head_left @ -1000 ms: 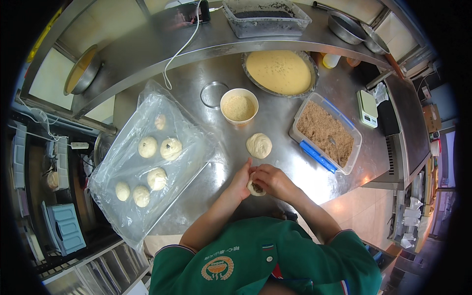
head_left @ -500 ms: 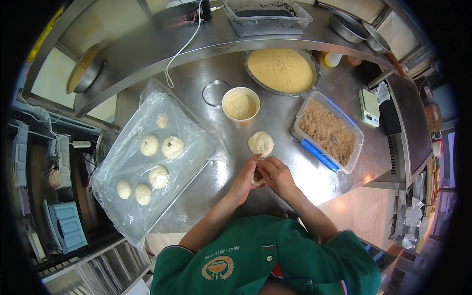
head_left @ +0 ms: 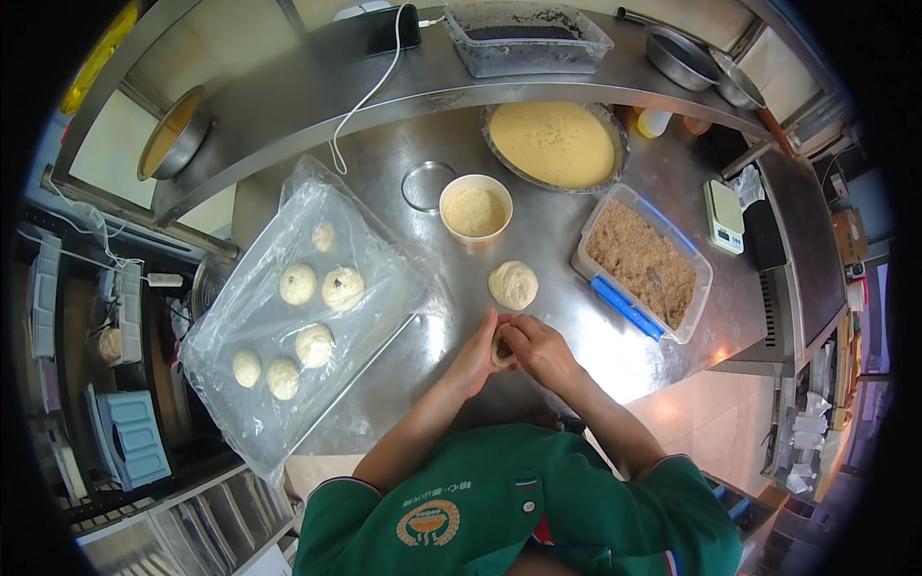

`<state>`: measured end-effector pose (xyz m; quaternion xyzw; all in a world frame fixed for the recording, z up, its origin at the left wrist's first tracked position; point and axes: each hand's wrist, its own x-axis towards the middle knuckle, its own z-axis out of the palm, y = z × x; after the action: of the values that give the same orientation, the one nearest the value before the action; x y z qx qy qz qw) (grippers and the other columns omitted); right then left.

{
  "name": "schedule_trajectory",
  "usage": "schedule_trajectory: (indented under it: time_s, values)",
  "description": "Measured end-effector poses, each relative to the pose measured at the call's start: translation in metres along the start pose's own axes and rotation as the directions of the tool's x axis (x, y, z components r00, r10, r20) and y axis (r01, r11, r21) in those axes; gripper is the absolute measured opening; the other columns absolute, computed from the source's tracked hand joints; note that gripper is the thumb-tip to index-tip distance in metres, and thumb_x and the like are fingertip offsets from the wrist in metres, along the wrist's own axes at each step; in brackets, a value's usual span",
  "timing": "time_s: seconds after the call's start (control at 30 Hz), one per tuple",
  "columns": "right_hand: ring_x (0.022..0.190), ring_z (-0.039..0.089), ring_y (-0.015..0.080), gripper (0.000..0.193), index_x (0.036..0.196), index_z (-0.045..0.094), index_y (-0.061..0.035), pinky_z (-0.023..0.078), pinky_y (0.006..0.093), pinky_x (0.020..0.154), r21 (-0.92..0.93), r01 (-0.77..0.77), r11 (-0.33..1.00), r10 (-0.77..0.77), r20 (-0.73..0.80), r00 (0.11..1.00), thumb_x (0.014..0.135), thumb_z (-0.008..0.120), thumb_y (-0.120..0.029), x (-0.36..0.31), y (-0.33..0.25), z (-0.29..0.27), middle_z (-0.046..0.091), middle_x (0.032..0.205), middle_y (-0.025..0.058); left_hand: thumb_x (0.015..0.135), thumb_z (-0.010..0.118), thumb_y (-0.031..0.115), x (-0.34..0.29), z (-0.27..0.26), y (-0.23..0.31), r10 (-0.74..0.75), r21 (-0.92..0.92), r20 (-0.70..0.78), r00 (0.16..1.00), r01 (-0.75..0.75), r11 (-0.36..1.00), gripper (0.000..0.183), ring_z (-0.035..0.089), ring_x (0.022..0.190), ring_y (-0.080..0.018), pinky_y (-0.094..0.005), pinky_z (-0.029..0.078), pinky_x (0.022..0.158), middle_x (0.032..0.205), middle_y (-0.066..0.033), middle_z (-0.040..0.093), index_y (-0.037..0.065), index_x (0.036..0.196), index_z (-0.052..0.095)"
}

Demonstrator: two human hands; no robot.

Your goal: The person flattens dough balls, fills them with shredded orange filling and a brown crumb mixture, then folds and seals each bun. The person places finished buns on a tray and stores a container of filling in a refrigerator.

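Note:
My left hand (head_left: 477, 353) and my right hand (head_left: 540, 349) meet over the steel counter (head_left: 595, 346), both closed around one small dough piece (head_left: 501, 346) with dark filling showing in its middle. A round ball of dough (head_left: 513, 284) lies on the counter just beyond my hands. Behind it stands a paper cup of pale crumbs (head_left: 475, 209). To the left, a tray wrapped in clear plastic (head_left: 384, 278) carries several shaped dough balls (head_left: 298, 284).
A clear tub of brown shredded filling (head_left: 642, 261) with a blue tool sits to the right. A big bowl of yellow batter (head_left: 553, 144) and a metal ring (head_left: 425, 185) stand behind. A small scale (head_left: 724, 217) lies at far right. A raised shelf holds a bin, bowls and a cable.
Both hands have stayed together on the dough piece, turning it slightly. Nothing else on the counter has moved.

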<state>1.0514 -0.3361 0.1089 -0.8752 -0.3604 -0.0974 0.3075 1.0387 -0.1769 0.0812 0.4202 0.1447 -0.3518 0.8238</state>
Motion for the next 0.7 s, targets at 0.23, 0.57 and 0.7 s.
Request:
schedule_trajectory:
  time_s: [0.23, 0.57, 0.7]
  values:
    - [0.089, 0.063, 0.0301, 0.028, 0.093, 0.057, -0.0043, 0.054, 0.0362, 0.073, 0.097, 0.161, 0.982, -0.170, 0.092, 0.981, 0.066, 0.065, -0.005, 0.005, -0.001, -0.003, 0.059, 0.107, 0.0111, 0.095, 0.027, 0.067, -0.003, 0.008, 0.013, -0.051, 0.034, -0.078, 0.996, 0.054, 0.998, 0.069, 0.056, 0.109, -0.0168, -0.0403, 0.049, 0.088, 0.123, -0.0050, 0.055, 0.012, 0.127, 0.052]
    - [0.070, 0.063, 0.0258, 0.016, 0.095, 0.065, -0.0015, 0.052, 0.0341, 0.063, 0.440, -0.384, 0.812, 0.450, -0.051, 0.892, 0.079, 0.068, 0.000, 0.037, -0.027, -0.024, 0.061, 0.086, 0.0121, 0.104, 0.023, 0.045, 0.004, -0.003, 0.008, 0.124, -0.511, -0.050, 0.991, -0.132, 0.849, 0.057, 0.058, 0.112, -0.0233, -0.0384, 0.046, 0.096, 0.115, -0.0114, 0.061, 0.002, 0.125, 0.053]
    - [0.074, 0.065, 0.0256, 0.015, 0.093, 0.066, 0.0005, 0.054, 0.0313, 0.065, 0.291, -0.276, 0.916, 0.322, -0.125, 0.938, 0.079, 0.069, 0.002, 0.028, -0.022, -0.015, 0.061, 0.087, 0.0115, 0.104, 0.026, 0.042, 0.006, 0.006, 0.008, 0.180, -0.367, -0.095, 0.979, -0.203, 0.908, 0.050, 0.060, 0.102, -0.0200, -0.0362, 0.048, 0.090, 0.109, -0.0092, 0.062, 0.004, 0.113, 0.058]
